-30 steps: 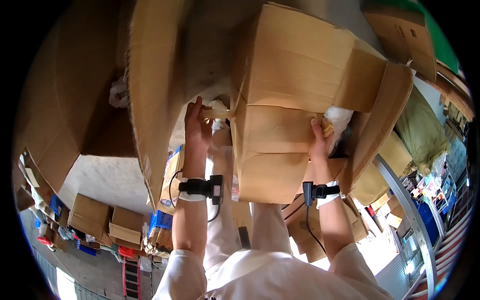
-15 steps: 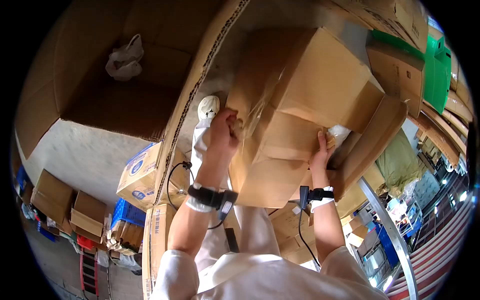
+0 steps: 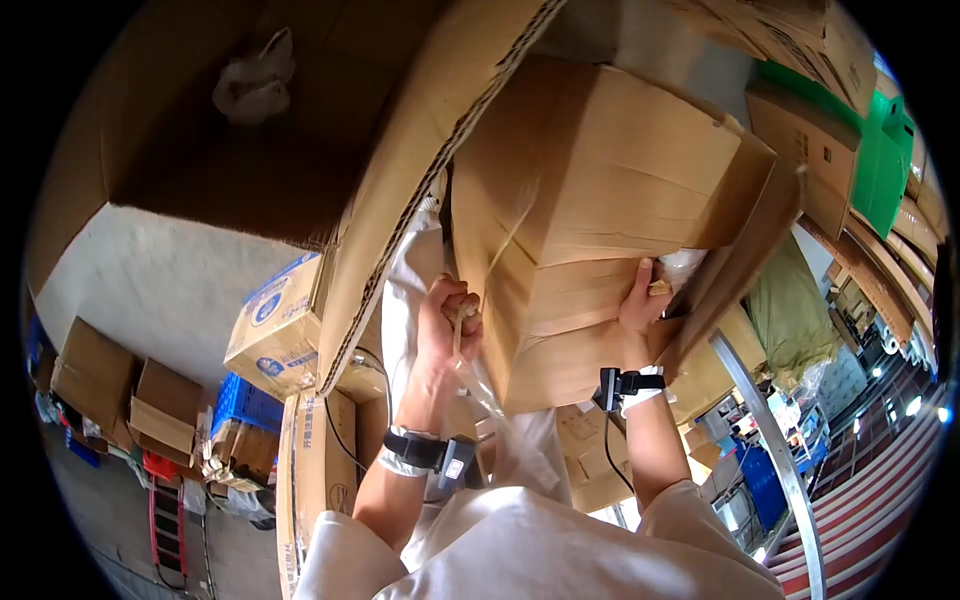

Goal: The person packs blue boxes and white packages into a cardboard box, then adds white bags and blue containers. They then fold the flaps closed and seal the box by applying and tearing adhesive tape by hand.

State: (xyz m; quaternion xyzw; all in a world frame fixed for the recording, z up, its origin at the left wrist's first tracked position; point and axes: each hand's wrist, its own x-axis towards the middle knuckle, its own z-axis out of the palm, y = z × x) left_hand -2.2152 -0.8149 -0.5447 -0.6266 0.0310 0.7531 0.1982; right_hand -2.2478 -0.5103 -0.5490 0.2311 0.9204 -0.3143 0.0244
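A large brown cardboard box [image 3: 620,170] is tilted in front of me, its opening facing right. My left hand [image 3: 445,322] is closed in a fist around a strip of clear packing tape [image 3: 508,243]. One part of the tape runs up to the box's side; a loose part dangles below the fist. My right hand [image 3: 638,300] grips the box wall near its open edge, thumb on the outer face and other fingers mostly hidden. Whitish plastic [image 3: 682,268] shows inside the opening next to that hand.
Left of me stands a big open carton [image 3: 450,130] with a white plastic bag [image 3: 255,80] inside. A printed box [image 3: 275,315] and a blue crate [image 3: 245,405] are beyond it. On the right are a green container [image 3: 885,165] and a metal rail [image 3: 770,440].
My left hand has moved down, away from the box, and a tape strip is now stretched between them. The box has tipped slightly; my right hand still grips it.
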